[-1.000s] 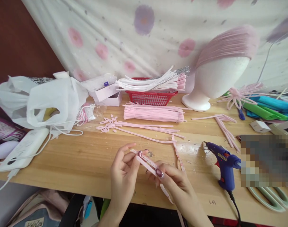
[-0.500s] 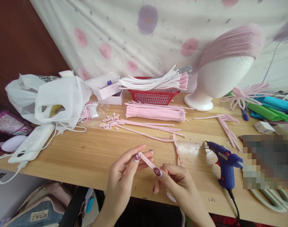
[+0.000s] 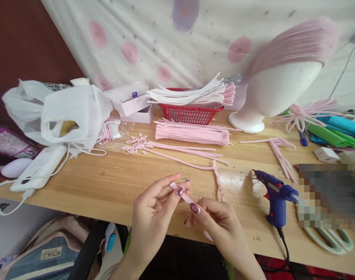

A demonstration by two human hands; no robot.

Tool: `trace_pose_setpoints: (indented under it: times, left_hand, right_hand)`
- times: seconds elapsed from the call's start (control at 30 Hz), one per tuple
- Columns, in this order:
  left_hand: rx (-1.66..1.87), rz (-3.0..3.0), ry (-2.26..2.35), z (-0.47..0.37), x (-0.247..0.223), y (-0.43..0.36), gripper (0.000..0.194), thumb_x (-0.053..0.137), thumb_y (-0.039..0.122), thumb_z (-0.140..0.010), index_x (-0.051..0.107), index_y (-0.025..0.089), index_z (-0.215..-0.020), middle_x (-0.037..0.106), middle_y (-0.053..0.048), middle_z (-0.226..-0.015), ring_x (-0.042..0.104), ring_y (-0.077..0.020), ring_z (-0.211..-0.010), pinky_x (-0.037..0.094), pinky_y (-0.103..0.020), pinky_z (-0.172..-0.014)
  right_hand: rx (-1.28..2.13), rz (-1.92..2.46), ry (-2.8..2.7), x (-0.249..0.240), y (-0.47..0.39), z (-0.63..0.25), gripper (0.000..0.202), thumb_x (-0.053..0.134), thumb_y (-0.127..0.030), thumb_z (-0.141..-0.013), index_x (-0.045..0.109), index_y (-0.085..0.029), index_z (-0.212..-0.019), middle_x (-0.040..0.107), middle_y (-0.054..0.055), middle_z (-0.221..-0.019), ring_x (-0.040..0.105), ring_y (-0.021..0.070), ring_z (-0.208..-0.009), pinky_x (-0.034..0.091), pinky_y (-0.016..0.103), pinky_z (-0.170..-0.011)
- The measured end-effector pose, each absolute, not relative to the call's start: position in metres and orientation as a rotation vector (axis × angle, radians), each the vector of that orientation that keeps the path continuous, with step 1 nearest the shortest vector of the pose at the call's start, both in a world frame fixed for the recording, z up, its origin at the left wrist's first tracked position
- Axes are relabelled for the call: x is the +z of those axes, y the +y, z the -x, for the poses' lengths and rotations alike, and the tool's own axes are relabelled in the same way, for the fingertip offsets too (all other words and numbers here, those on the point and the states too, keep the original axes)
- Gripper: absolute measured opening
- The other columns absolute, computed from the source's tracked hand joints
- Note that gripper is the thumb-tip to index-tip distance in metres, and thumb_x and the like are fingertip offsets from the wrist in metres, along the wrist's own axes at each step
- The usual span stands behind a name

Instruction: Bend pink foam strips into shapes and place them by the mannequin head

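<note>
Above the table's front edge, my left hand [image 3: 156, 212] pinches a short pale pink strip [image 3: 186, 198] with a white end. The thumb lies on top of the strip and the fingers are behind it. My right hand [image 3: 218, 221] grips the strip's lower right end between thumb and fingers. Whether the strip is tape, a pipe cleaner or both together, I cannot tell. A tape measure [image 3: 219, 181] runs along the table toward my right hand, which hides part of it. Beyond my hands lie long pink pipe cleaners [image 3: 183, 149], with small pink loops [image 3: 133, 144] at their left.
A blue glue gun [image 3: 275, 194] and scissors [image 3: 329, 239] lie to the right. Behind are a pink pipe-cleaner bundle [image 3: 191, 133], a red basket [image 3: 189, 115] and a white foam head [image 3: 279, 89]. At left are a plastic bag [image 3: 63, 112] and a power strip [image 3: 39, 169].
My left thumb has slid down the strip toward my right hand, so more of the white end shows beyond it. The right hand keeps its pinch. The view has shifted slightly.
</note>
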State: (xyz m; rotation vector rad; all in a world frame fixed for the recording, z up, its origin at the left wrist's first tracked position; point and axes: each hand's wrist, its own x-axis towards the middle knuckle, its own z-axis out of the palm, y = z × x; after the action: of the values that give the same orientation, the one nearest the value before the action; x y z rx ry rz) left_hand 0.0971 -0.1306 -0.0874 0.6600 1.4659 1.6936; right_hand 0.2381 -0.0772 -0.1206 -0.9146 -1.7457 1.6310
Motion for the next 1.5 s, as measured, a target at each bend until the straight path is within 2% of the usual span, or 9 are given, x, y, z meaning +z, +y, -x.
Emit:
trace_pose_setpoints:
  times: [0.1,0.27,0.47,0.67,0.9,1.1,1.33,1.4,1.5]
  left_hand:
    - [1.700,-0.614,1.459,-0.090,-0.085,-0.129,0.026,0.075,0.029,-0.082,0.072,0.015,-0.103,0.081,-0.008,-0.092,0.077,-0.0193,-0.079,0.062,-0.025,-0.077]
    - [1.715,-0.540,1.370,-0.078,-0.085,-0.124,0.036,0.081,0.032,-0.076,0.070,0.013,-0.105,0.080,-0.012,-0.093,0.077,-0.0226,-0.081,0.064,-0.029,-0.073]
    - [1.676,-0.626,1.545,-0.074,-0.085,-0.122,0.038,0.081,0.036,-0.076,0.071,0.014,-0.105,0.080,-0.013,-0.097,0.076,-0.0275,-0.093,0.063,-0.032,-0.079]
    - [1.639,-0.713,1.631,-0.074,-0.085,-0.121,0.030,0.078,0.034,-0.079,0.073,0.016,-0.102,0.080,-0.011,-0.096,0.077,-0.0255,-0.085,0.063,-0.032,-0.080]
    - [1.646,-0.748,1.677,-0.076,-0.081,-0.120,0.021,0.077,0.027,-0.079,0.075,0.018,-0.097,0.081,-0.008,-0.092,0.077,-0.0255,-0.089,0.063,-0.029,-0.080]
    - [1.627,-0.737,1.664,-0.076,-0.073,-0.120,0.015,0.077,0.024,-0.078,0.076,0.020,-0.093,0.081,-0.007,-0.087,0.077,-0.0247,-0.087,0.062,-0.027,-0.076]
    - [1.604,-0.719,1.556,-0.070,-0.079,-0.115,0.024,0.079,0.034,-0.077,0.074,0.017,-0.094,0.080,-0.010,-0.088,0.077,-0.0286,-0.087,0.063,-0.029,-0.068]
    - [1.591,-0.742,1.527,-0.067,-0.080,-0.114,0.026,0.079,0.035,-0.077,0.073,0.017,-0.095,0.080,-0.011,-0.088,0.077,-0.0282,-0.088,0.063,-0.028,-0.067]
    - [1.574,-0.721,1.503,-0.067,-0.080,-0.113,0.024,0.078,0.032,-0.078,0.072,0.016,-0.095,0.080,-0.011,-0.089,0.077,-0.0261,-0.085,0.062,-0.026,-0.065]
  right_hand:
    - [1.786,0.866,-1.619,-0.120,-0.077,-0.242,0.025,0.062,-0.047,-0.093,0.061,-0.021,-0.093,0.072,0.004,-0.081,0.068,0.0180,-0.078,0.050,0.029,-0.078]
    - [1.952,0.759,-1.560,-0.120,-0.079,-0.239,0.047,0.070,-0.044,-0.089,0.045,-0.028,-0.125,0.072,0.004,-0.096,0.067,0.0173,-0.085,0.053,0.030,-0.077]
    - [1.664,0.885,-1.806,-0.121,-0.078,-0.229,0.016,0.057,-0.037,-0.098,0.060,-0.024,-0.108,0.073,0.002,-0.082,0.069,0.0159,-0.075,0.053,0.026,-0.069]
    - [1.313,0.940,-2.034,-0.127,-0.076,-0.224,0.023,0.062,-0.028,-0.094,0.063,-0.026,-0.118,0.074,0.002,-0.094,0.070,0.0166,-0.079,0.053,0.026,-0.073]
    - [1.239,0.883,-2.134,-0.117,-0.076,-0.230,0.027,0.044,-0.023,-0.102,0.066,-0.024,-0.119,0.074,0.004,-0.091,0.070,0.0193,-0.079,0.051,0.027,-0.070]
    - [1.379,0.926,-2.029,-0.115,-0.075,-0.235,0.021,0.050,-0.029,-0.101,0.068,-0.024,-0.110,0.073,0.005,-0.095,0.069,0.0205,-0.089,0.052,0.029,-0.081]
    - [2.139,0.701,-1.295,-0.121,-0.073,-0.224,0.018,0.060,-0.036,-0.097,0.060,-0.023,-0.110,0.074,0.005,-0.094,0.070,0.0174,-0.089,0.051,0.033,-0.091]
    - [2.267,0.594,-1.166,-0.124,-0.073,-0.220,0.024,0.064,-0.037,-0.095,0.061,-0.021,-0.112,0.073,0.006,-0.094,0.069,0.0171,-0.085,0.053,0.033,-0.086]
    - [2.378,0.599,-1.059,-0.128,-0.073,-0.217,0.033,0.067,-0.045,-0.090,0.062,-0.022,-0.113,0.067,0.002,-0.085,0.061,0.0124,-0.064,0.050,0.026,-0.062]
